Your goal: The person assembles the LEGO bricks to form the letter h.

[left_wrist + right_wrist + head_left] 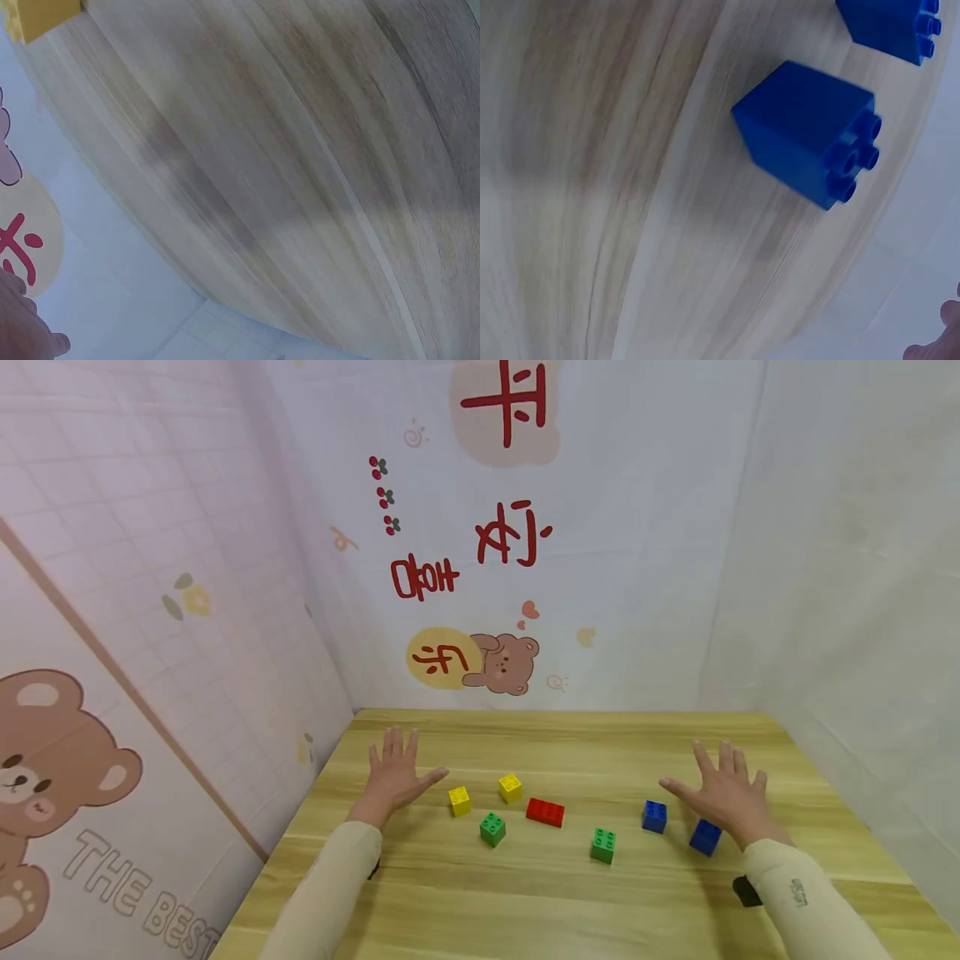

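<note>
My left hand point(393, 781) is held with fingers spread over the left of the table, holding nothing. Closest to its thumb is a yellow building block point(460, 802), and a second yellow block point(510, 788) sits further right. On the other side, my right hand point(727, 793) also spreads its fingers and holds nothing. A blue block point(806, 135) lies just below that hand's wrist, with another blue block point(654, 817) left of it. Between the hands are a green block point(492, 829), a longer red block point(545, 812) and a second green block point(603, 845).
The blocks stand apart on a wood-grain table point(525, 910). White printed sheeting point(637, 568) rises along its back edge and both sides. Pale sleeves cover both forearms, and a dark strap piece point(747, 892) shows under the right wrist.
</note>
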{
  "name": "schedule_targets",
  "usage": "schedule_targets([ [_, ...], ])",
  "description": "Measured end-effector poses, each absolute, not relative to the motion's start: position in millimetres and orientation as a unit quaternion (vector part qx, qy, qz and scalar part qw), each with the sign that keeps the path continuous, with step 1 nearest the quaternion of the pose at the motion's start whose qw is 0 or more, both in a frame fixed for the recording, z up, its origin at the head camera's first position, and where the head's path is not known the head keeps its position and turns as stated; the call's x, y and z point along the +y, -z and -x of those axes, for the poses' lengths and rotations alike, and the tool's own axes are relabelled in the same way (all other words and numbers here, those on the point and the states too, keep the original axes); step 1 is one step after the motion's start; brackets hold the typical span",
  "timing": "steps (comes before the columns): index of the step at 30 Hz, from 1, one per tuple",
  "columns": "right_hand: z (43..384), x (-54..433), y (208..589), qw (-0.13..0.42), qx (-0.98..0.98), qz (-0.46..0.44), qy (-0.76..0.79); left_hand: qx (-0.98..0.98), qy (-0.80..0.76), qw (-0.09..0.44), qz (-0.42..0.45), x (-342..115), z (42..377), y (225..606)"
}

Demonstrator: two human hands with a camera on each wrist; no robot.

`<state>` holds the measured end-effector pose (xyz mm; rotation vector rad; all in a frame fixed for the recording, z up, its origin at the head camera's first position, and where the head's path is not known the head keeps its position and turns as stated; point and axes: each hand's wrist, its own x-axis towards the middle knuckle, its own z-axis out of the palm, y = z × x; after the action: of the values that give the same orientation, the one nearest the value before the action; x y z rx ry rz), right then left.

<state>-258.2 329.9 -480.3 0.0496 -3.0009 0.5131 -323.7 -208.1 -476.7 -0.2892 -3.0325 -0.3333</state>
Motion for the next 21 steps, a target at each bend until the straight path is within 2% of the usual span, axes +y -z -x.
schedule_targets([
  [9, 263.3, 309.3, 471.7, 0.049, -0.976, -0.034, -0.211, -0.987, 0.125, 0.045, 0.093, -197.3, 318.2, 470.3],
  [21, 261.3, 272.0, 473.8, 0.089, -0.962, -0.073, -0.249, -0.977, 0.162, 0.074, 0.115, -181.4, 309.6, 469.1],
])
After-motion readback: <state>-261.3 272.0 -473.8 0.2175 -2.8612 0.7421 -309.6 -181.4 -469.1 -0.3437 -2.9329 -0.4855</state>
